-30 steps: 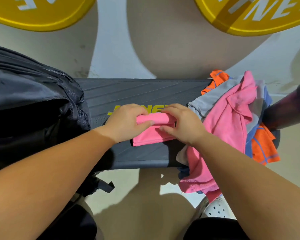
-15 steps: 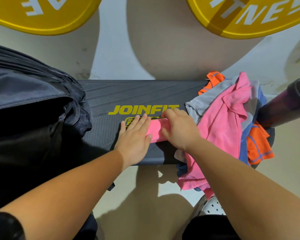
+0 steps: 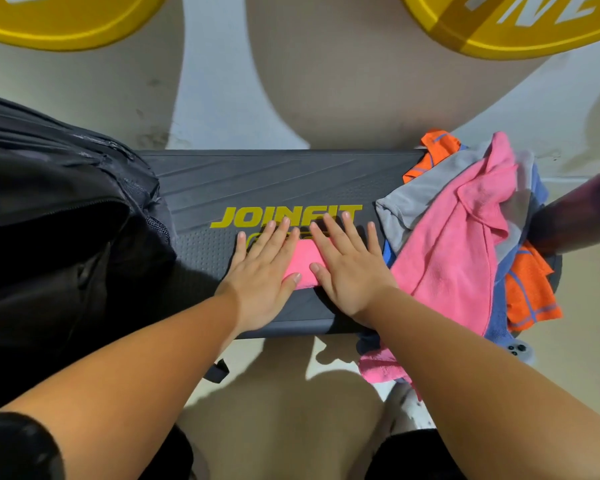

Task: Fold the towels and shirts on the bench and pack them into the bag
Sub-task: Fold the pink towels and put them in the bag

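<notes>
A pale gym floor (image 3: 326, 109) with yellow weight plates (image 3: 66, 26) at its far edge lies behind the dark JOINFIT surface (image 3: 291, 178). On it the fingers (image 3: 278, 233) of the left hand (image 3: 262, 271) and right hand (image 3: 349, 271) lie straight and spread, grasping nothing, palms pressing a small folded pink towel (image 3: 303, 261) at mid-surface, probably to flatten it so the fold holds. Outward, the open black bag (image 3: 66, 237) stands at the left end within easy reach for packing, and the unfolded heap (image 3: 447, 254) of pink, grey, blue and orange cloth sits at the right end, partly draping off the near edge.
</notes>
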